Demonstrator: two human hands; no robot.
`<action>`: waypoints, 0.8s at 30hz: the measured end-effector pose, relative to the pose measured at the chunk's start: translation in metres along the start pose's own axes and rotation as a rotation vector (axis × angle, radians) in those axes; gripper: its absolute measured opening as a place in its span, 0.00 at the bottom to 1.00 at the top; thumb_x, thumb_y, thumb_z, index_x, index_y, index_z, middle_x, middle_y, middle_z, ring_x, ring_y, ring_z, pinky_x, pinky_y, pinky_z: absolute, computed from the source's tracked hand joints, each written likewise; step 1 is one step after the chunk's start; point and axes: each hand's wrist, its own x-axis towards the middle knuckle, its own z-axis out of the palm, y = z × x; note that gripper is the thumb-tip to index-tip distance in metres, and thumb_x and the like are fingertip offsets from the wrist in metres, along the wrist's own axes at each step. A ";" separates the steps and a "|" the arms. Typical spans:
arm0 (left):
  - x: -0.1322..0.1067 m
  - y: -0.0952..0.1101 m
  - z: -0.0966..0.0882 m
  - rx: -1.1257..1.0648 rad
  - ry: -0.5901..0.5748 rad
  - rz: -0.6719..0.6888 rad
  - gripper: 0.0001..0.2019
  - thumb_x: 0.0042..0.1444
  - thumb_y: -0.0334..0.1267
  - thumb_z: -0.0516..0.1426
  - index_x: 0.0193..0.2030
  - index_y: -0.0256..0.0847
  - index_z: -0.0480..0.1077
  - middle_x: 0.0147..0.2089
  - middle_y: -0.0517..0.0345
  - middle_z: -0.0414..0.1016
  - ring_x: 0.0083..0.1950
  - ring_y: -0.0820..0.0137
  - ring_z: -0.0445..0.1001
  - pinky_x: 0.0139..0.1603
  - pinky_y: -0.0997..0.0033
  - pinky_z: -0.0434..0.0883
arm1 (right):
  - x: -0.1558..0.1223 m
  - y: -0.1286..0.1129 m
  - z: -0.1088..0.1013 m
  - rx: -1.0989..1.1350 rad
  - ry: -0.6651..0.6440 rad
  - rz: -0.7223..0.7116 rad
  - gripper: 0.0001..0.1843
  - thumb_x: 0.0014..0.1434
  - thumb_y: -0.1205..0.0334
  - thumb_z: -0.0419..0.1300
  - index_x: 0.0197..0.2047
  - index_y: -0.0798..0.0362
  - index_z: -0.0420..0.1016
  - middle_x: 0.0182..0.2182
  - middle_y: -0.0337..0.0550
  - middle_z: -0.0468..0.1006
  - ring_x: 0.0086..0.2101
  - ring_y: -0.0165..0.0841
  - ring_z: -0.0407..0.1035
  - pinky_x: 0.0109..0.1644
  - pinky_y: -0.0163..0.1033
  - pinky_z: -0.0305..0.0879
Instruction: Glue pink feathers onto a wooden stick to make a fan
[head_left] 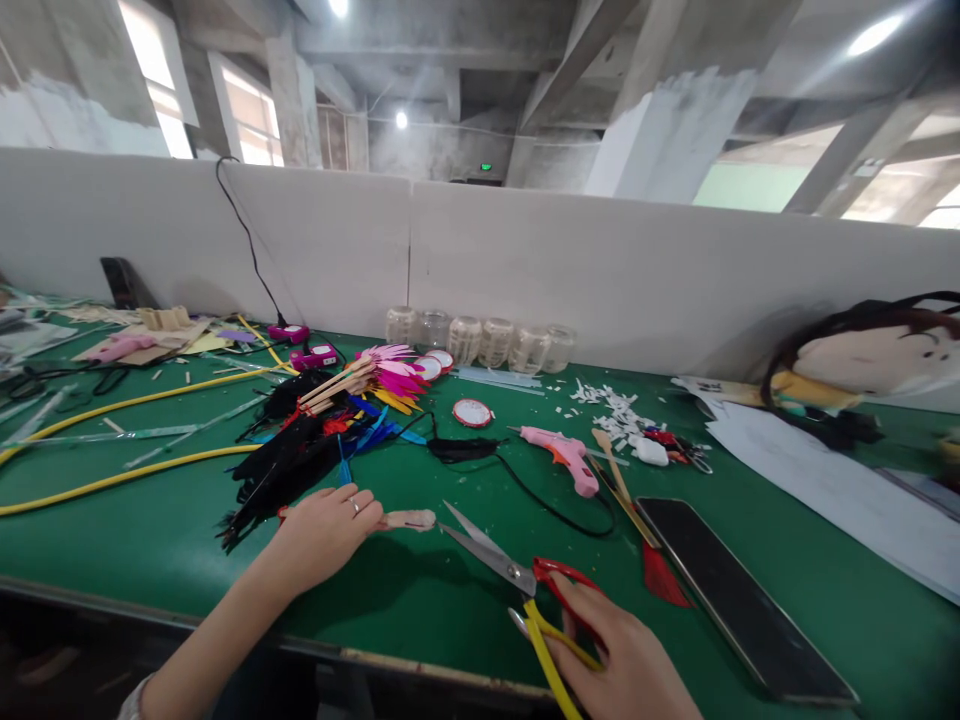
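Note:
My left hand (334, 535), with a ring on one finger, is closed around a wooden stick (409, 520). The stick's pale, lumpy end sticks out to the right, and something red shows at the hand's other side. My right hand (626, 650) grips scissors (487, 550) with a red and a yellow handle. Their blades are spread, and the tips are close to the stick's end; whether they touch it I cannot tell. Just beyond my left hand lie black feathers (281, 475) and blue feathers (373, 430). A bundle of sticks with pink feathers (394, 370) rests on top.
A pink glue gun (562, 458) with a black cord lies beyond the scissors. To the right are a phone (739, 590), a red tassel (662, 577) and white scraps (611, 415). Glass jars (465, 340) line the partition (600, 270). A yellow cable (127, 485) crosses the left.

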 end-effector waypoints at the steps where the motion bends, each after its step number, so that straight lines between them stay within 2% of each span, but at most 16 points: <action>1: -0.001 0.001 0.004 -0.023 -0.022 -0.008 0.09 0.58 0.33 0.50 0.27 0.40 0.63 0.25 0.62 0.68 0.29 0.70 0.67 0.27 0.70 0.55 | 0.000 -0.001 0.002 0.011 0.007 0.020 0.18 0.50 0.58 0.52 0.42 0.55 0.73 0.27 0.44 0.77 0.24 0.31 0.71 0.27 0.32 0.68; 6: 0.000 0.005 0.010 -0.080 -0.119 -0.009 0.10 0.60 0.33 0.47 0.28 0.40 0.64 0.26 0.60 0.69 0.29 0.70 0.69 0.26 0.70 0.56 | -0.001 -0.002 0.006 -0.002 0.046 0.073 0.19 0.50 0.57 0.52 0.43 0.56 0.73 0.25 0.42 0.75 0.25 0.33 0.70 0.29 0.34 0.67; 11: 0.001 0.005 0.009 -0.085 -0.133 0.003 0.10 0.60 0.34 0.47 0.29 0.39 0.64 0.26 0.59 0.69 0.29 0.69 0.69 0.26 0.71 0.57 | 0.000 -0.003 0.004 -0.012 0.056 0.093 0.18 0.49 0.57 0.54 0.42 0.54 0.74 0.23 0.41 0.75 0.24 0.33 0.70 0.29 0.34 0.67; 19: -0.003 0.002 0.007 -0.079 -0.177 0.074 0.04 0.57 0.32 0.51 0.31 0.41 0.64 0.28 0.60 0.70 0.31 0.69 0.69 0.28 0.70 0.58 | 0.005 -0.005 -0.007 -0.019 -0.018 0.088 0.18 0.48 0.57 0.53 0.41 0.53 0.75 0.23 0.41 0.75 0.25 0.34 0.70 0.29 0.35 0.66; 24: -0.003 0.001 0.008 -0.060 -0.180 0.196 0.03 0.56 0.31 0.52 0.32 0.41 0.63 0.29 0.61 0.70 0.31 0.69 0.68 0.27 0.70 0.57 | 0.008 0.002 -0.015 -0.025 -0.090 0.074 0.19 0.46 0.58 0.54 0.42 0.53 0.75 0.28 0.43 0.77 0.30 0.36 0.72 0.34 0.36 0.68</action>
